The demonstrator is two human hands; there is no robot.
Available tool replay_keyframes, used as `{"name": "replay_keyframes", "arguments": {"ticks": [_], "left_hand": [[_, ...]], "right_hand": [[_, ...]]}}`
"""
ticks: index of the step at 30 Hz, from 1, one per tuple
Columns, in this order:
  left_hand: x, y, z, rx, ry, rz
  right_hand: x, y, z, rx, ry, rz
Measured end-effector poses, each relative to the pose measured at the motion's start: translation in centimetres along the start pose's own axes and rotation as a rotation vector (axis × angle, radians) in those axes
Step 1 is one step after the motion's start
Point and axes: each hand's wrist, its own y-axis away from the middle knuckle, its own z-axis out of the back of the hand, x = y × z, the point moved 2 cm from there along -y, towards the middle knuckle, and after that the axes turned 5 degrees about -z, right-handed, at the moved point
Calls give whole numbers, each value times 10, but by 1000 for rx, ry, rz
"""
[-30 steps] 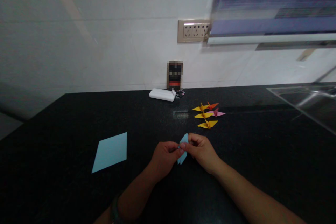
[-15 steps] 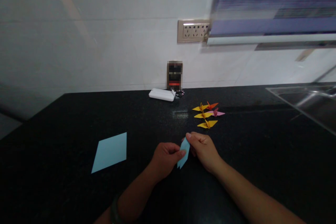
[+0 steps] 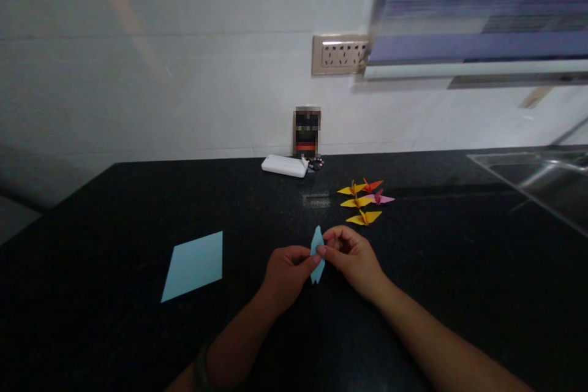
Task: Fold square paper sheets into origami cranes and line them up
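Note:
Between my hands is a narrow piece of folded light-blue origami paper (image 3: 318, 239), its long side close to upright and its lower end split into two points. My left hand (image 3: 288, 275) pinches it from the left, thumb across its middle. From the right, my right hand (image 3: 353, 260) grips it too, its thumb meeting the left thumb near the centre. Parts of the fingers behind the paper are hidden. Off to the left, a flat light-blue sheet (image 3: 195, 265) lies on the black counter (image 3: 114, 343).
Beyond my right hand sit several folded paper cranes, among them a yellow crane (image 3: 365, 218) and a pink crane (image 3: 380, 197). A white power bank-like block (image 3: 285, 165) and a blurred dark card (image 3: 307, 131) are by the wall. A sink (image 3: 537, 177) is at right.
The folded paper has turned from a slant to nearly upright. My right hand's thumb has slid from its top down to its middle, beside the left thumb.

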Motion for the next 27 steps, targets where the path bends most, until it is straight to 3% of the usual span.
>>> {"name": "replay_keyframes", "arguments": {"ticks": [15, 19, 27], "left_hand": [[-2, 0, 1, -5, -55, -4], [-4, 0, 0, 16, -94, -10], [-2, 1, -3, 96, 18, 47]], "right_hand": [[4, 3, -2, 12, -9, -21], [5, 3, -2, 94, 56, 18], [9, 2, 1, 58, 63, 35]]}}
